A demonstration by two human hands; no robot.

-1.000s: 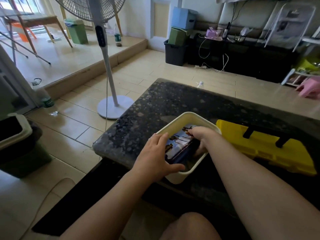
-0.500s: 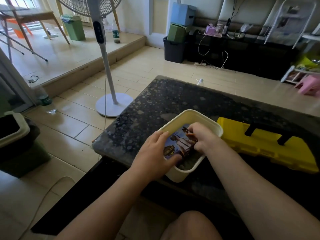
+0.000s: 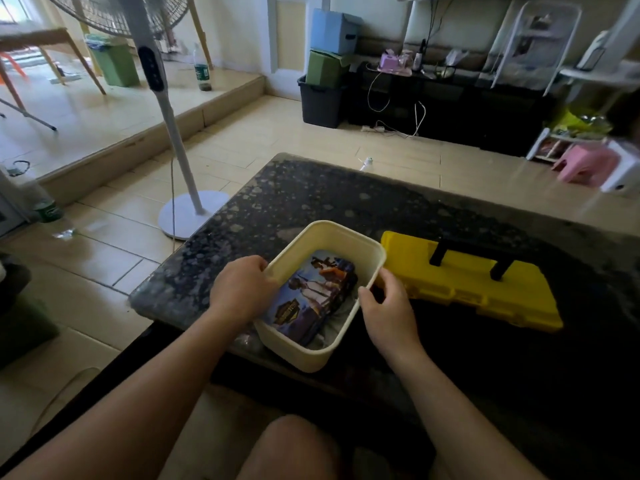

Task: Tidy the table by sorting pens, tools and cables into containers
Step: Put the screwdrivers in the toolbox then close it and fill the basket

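The cream tub (image 3: pixel 332 230) is sitting right at the near edge of the dark speckled table (image 3: pixel 311 202), just beside the closed yellow toolbox (image 3: pixel 467 285). A printed case (image 3: pixel 311 296) is lying slanted inside it. The left hand (image 3: pixel 242 292) is curling its fingers over the left rim, and the right hand (image 3: pixel 389 306) is pinching the right wall. If either hand is pulling unevenly, the tub is likely tipping off the edge and spilling the case.
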